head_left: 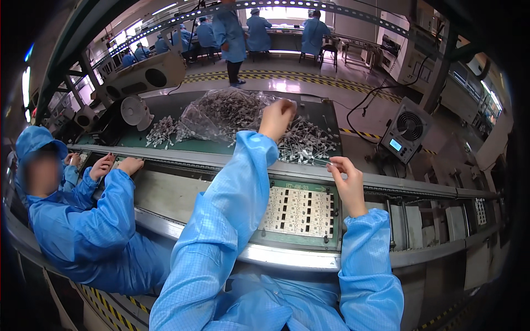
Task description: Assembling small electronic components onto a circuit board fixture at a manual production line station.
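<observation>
Fingers bunched, the left hand (276, 120) hovers over the green tabletop (172, 105) beside a clear bag of leaded components (215, 113); whether it grips anything cannot be told. Near the surface's front right corner, by loose components (306, 142), the right hand (349, 185) pinches what looks like a thin pale lead (322, 161).

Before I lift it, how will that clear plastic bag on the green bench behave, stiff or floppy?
The clear plastic bag will probably be floppy, since its film looks thin and wrinkled. Filled with small wired parts, it may sag and shift when lifted. Loose parts lie on the green bench beside it, so dragging it could scatter some.
</observation>
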Tool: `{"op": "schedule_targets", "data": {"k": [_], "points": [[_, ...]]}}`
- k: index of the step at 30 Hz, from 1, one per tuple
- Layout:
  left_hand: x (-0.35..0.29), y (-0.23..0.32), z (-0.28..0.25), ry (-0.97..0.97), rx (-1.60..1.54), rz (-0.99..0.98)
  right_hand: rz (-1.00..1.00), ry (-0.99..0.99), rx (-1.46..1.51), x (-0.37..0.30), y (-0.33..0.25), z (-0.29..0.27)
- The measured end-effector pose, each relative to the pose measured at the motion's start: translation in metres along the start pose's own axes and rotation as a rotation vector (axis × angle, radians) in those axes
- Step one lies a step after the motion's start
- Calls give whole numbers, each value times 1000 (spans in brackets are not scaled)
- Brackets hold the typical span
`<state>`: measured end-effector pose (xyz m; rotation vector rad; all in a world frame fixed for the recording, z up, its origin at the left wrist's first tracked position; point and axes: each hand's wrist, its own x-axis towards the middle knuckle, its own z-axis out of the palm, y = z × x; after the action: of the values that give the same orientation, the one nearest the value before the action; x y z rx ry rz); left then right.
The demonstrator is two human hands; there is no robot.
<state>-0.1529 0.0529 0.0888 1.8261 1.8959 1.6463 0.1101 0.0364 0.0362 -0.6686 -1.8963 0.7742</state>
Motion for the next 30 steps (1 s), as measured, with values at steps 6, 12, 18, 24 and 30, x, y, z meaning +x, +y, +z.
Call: {"op": "schedule_targets", "data": {"k": [6, 12, 18, 24, 30], "points": [[-46, 30, -43, -22, -354, -33, -81, 99, -70, 0, -3, -4], [-154, 12, -64, -96, 343, 230, -283, 83, -238, -3, -16, 19], [-169, 6, -52, -273, 483, 227, -278, -262, -377, -26, -10, 31], [-176, 1, -55, -253, 544, 184, -219, -344, -468, -32, -18, 38], [-166, -16, -54, -223, 426, 86, -80, -339, -478, -30, -14, 42]]}}
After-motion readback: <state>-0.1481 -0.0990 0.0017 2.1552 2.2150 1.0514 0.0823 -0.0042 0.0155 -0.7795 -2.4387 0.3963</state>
